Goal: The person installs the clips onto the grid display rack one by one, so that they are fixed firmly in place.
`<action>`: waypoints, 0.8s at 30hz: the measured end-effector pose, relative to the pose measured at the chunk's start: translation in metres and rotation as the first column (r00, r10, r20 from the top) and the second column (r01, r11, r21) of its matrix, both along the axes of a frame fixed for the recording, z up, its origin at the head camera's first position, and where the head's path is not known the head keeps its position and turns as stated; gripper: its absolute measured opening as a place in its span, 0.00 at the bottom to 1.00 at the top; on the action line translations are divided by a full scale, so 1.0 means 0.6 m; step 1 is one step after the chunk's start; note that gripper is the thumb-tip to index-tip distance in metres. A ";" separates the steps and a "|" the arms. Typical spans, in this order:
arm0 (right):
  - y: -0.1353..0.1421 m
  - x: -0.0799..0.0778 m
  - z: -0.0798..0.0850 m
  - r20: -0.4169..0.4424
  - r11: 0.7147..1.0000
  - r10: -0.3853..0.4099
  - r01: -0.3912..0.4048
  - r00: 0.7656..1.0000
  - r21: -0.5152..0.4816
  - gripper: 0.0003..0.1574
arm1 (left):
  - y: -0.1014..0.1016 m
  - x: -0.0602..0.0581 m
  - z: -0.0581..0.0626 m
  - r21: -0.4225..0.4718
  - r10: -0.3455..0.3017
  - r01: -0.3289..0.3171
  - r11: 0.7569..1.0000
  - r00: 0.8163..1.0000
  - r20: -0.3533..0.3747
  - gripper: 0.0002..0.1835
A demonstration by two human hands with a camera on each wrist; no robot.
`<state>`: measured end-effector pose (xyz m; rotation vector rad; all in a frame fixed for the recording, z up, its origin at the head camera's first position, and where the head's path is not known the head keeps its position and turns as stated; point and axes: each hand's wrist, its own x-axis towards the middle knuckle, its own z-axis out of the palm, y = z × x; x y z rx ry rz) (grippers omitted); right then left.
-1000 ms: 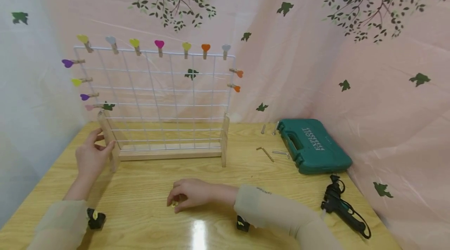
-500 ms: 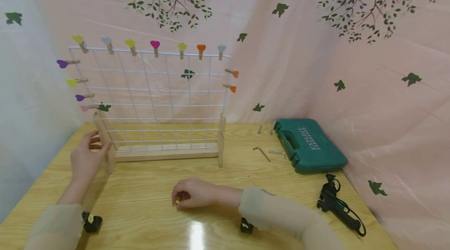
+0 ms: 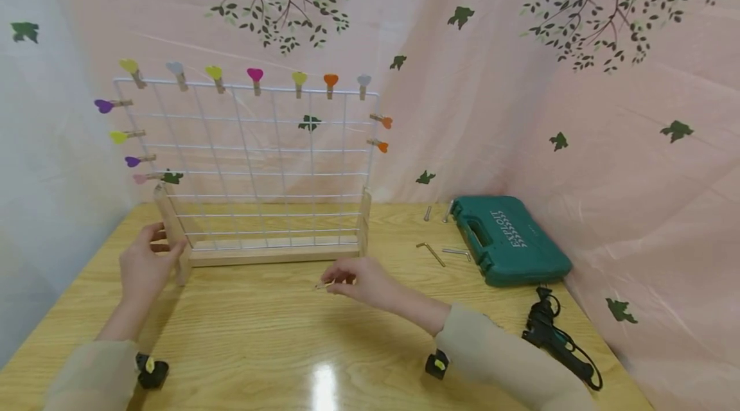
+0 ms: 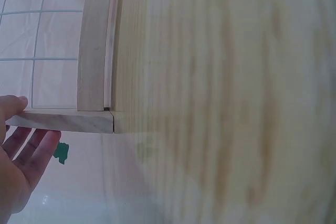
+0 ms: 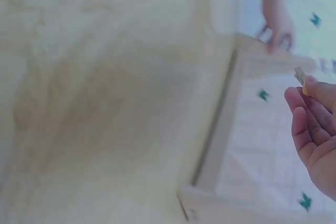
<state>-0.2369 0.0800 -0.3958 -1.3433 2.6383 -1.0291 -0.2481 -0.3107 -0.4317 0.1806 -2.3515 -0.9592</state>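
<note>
My right hand [image 3: 370,281] pinches a small wooden clothespin [image 5: 300,73] with a yellow end between thumb and fingers. It is above the table, just in front of the right end of the stand. My left hand [image 3: 146,263] grips the left wooden side post [image 4: 68,121] of the stand, thumb on one face and fingers on the other. That stand holds an upright white wire grid [image 3: 277,90]. Clothespins with coloured hearts, such as a pink one [image 3: 255,74], are clipped along its top, left and right edges. The right edge carries two orange ones [image 3: 383,147].
A green tool case [image 3: 520,241] lies at the right of the wooden table [image 3: 243,347]. Beside it are a gold hex key [image 3: 431,254], a silver hex key [image 3: 457,251] and two bolts. A black glue-gun-like tool [image 3: 557,340] lies near the right edge. Patterned cloth hangs behind.
My right hand has risen from the tabletop and moved forward and to the right with the clothespin. The left hand stays on the side post.
</note>
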 end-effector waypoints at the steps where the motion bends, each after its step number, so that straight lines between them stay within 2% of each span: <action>1: 0.008 -0.002 0.008 -0.017 1.000 -0.022 0.022 1.000 -0.017 0.10 | 0.000 -0.001 0.000 -0.002 0.000 0.000 1.000 1.000 -0.005 0.24; 8: 0.058 -0.020 0.064 -0.091 0.981 -0.172 0.162 0.981 -0.107 0.08 | -0.003 -0.001 0.002 -0.028 -0.015 0.015 1.000 1.000 -0.003 0.23; 12: 0.083 -0.032 0.091 -0.143 0.953 -0.260 0.231 0.955 -0.195 0.08 | -0.001 0.001 0.006 -0.036 -0.013 0.014 0.999 1.000 0.016 0.23; 15: 0.098 -0.042 0.106 -0.181 0.920 -0.316 0.254 0.931 -0.299 0.08 | 0.000 0.003 0.009 -0.039 -0.003 0.005 0.999 1.000 0.029 0.23; 19: 0.112 -0.055 0.119 -0.220 0.862 -0.394 0.276 0.892 -0.426 0.09 | 0.000 0.005 0.011 -0.048 0.005 -0.003 0.999 0.999 0.039 0.23; 22: 0.114 -0.064 0.124 -0.206 0.816 -0.454 0.312 0.867 -0.487 0.10 | -0.001 0.004 0.010 -0.049 0.005 -0.003 0.999 0.999 0.044 0.23; 24: 0.113 -0.071 0.126 -0.177 0.787 -0.483 0.337 0.857 -0.516 0.10 | -0.002 0.004 0.009 -0.047 0.005 -0.003 0.999 0.999 0.046 0.23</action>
